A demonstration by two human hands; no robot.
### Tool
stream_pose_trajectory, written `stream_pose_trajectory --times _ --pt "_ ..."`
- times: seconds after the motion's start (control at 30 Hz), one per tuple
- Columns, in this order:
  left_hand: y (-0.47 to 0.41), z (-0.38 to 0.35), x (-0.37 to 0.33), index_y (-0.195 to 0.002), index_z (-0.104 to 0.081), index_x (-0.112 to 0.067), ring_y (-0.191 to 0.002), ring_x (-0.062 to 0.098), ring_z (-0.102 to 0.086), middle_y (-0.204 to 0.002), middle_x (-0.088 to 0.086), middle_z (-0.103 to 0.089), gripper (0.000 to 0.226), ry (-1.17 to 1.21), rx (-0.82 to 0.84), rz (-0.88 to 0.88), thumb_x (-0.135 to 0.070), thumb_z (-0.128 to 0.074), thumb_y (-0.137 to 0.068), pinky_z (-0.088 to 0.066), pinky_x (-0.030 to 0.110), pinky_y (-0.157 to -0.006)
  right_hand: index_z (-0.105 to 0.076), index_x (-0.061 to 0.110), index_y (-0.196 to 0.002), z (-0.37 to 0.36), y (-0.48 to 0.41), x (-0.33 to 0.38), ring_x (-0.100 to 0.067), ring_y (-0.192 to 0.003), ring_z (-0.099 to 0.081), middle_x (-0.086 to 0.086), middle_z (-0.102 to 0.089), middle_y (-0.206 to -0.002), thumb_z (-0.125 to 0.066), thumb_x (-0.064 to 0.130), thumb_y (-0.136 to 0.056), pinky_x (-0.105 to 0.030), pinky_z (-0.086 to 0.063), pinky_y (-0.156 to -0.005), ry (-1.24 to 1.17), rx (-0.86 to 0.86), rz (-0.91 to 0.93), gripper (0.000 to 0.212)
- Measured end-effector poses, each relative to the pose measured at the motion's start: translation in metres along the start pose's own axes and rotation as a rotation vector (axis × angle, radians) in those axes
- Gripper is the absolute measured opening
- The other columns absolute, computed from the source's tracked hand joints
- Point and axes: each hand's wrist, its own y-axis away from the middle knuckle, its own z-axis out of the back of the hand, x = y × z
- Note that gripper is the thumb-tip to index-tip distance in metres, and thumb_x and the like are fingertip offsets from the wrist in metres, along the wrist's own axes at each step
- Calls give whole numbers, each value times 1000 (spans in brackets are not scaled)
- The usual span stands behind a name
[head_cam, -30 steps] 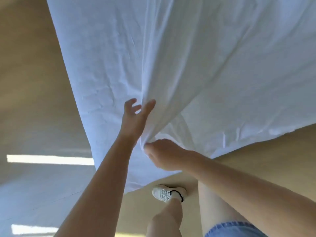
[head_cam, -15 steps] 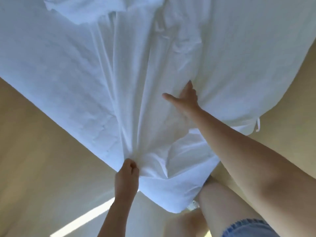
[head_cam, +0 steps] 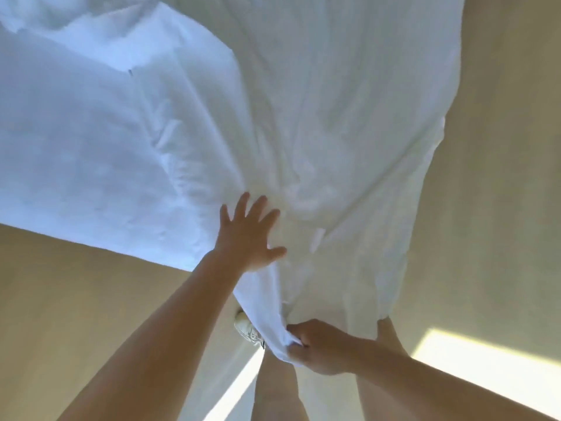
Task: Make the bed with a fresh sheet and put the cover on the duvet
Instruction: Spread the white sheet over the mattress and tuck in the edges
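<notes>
Our right hand has the near edge of the white bedding bunched tight as an anchor, held up over the floor, while our left hand, fingers spread flat, presses the cloth, probably to smooth it out.

The large white crumpled cloth spreads across the top and middle, above the smooth tan floor. The left hand lies flat on its lower part; the right hand grips its bottom edge, nearer and rightward. A pale laced shoe stands on the floor, partly behind the cloth.
</notes>
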Motion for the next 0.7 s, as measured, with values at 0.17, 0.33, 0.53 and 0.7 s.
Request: stream_pose_trajectory --times 0.17,0.33,0.53,0.7 --pt "6 -39 34 -149 1 -27 -127 32 -38 -138 13 -35 95 -110 86 116 -59 -57 -81 -33 43 -101 -58 24 -100 -15 -18 3 -20 -99 -48 5 -51 -98 -53 55 -84 -32 -39 -84 95 -144 -19 35" --pt "13 -64 9 -145 -15 -11 -119 38 -49 -133 18 -41 95 488 -32 415 -64 -58 -79 -43 40 -90 -34 11 -141 41 -17 -62 -32 -127 -33 -13 -36 -139 -71 45 -78 -45 -30 -101 -528 -1472 -564 80" --pt "8 -73 16 -118 -45 2 -110 42 -53 -118 26 -57 40 412 -160 432 -27 -55 -92 -41 41 -87 -50 10 -101 33 -38 -72 -23 -78 -49 -8 -50 -94 -55 22 -91 -28 -42 -61 -1193 -1156 -427 16" --pt "64 -119 38 -109 -61 -6 -99 36 -60 -105 20 -66 27 567 -32 482 -17 -60 -84 -41 31 -73 -46 5 -70 0 21 -122 -28 -71 -46 -7 -48 -71 -41 13 -96 -31 -24 -59 -637 -1291 -595 28"
